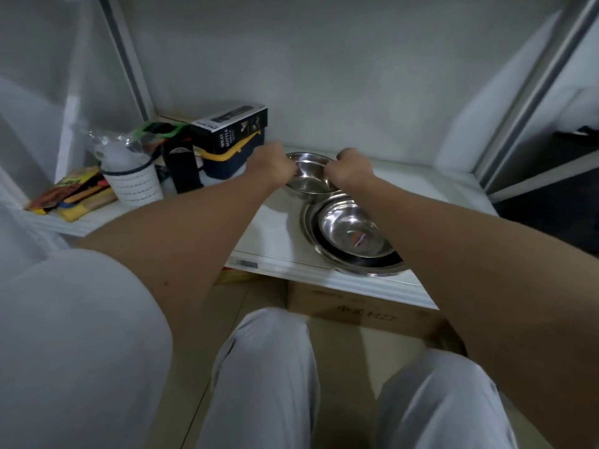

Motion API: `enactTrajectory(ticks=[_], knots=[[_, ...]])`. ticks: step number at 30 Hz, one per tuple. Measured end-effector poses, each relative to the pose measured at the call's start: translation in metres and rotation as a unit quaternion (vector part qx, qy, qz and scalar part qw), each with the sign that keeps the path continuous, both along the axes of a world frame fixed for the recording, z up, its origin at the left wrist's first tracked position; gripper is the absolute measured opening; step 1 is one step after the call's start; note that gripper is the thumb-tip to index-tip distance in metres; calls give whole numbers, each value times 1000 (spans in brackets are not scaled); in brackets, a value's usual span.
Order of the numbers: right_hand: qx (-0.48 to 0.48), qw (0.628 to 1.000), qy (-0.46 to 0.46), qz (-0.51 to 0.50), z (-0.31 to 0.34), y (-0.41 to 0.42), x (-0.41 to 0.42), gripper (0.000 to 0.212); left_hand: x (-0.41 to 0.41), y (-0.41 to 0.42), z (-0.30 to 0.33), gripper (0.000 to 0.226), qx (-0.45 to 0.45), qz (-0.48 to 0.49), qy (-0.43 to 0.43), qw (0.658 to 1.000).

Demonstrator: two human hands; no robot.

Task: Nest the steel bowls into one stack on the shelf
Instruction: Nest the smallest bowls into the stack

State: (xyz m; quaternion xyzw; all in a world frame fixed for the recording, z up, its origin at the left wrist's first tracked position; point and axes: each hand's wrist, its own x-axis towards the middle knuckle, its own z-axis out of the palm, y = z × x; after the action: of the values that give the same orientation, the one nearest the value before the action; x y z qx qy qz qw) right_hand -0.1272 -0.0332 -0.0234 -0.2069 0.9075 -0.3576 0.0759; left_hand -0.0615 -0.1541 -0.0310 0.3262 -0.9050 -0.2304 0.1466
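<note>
Gripping rear steel bowl (309,176) by opposite rims w/ L hand (274,165) & R hand (351,168), nested stack (353,236) just in front.

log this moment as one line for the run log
phase: lifting far bowl | left hand: on its rim | right hand: on its rim | far bowl: behind near stack | shelf

The scene is seen from a single head-worn wide-angle camera, aimed forward and down. The white shelf (278,234) is viewed from close above, at arm's reach. The lower frame is filled by the person's legs.
</note>
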Motion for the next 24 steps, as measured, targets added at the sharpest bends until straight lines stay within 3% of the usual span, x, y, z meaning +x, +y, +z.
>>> enactTrajectory(ticks=[5, 10, 17, 24], knots=[[-31, 997, -12, -70, 1, 61, -26, 46, -32, 61, -3, 30, 24, -50, 14, 998], [-10, 996, -33, -87, -17, 99, -39, 37, -50, 101, -17, 31, 40, -80, -18, 996], [25, 995, -95, -31, -44, 103, -43, 37, -47, 103, -42, 29, 39, -99, -114, 988], [52, 992, -112, 16, -66, 90, -43, 39, -43, 93, -60, 34, 25, -111, -146, 983]])
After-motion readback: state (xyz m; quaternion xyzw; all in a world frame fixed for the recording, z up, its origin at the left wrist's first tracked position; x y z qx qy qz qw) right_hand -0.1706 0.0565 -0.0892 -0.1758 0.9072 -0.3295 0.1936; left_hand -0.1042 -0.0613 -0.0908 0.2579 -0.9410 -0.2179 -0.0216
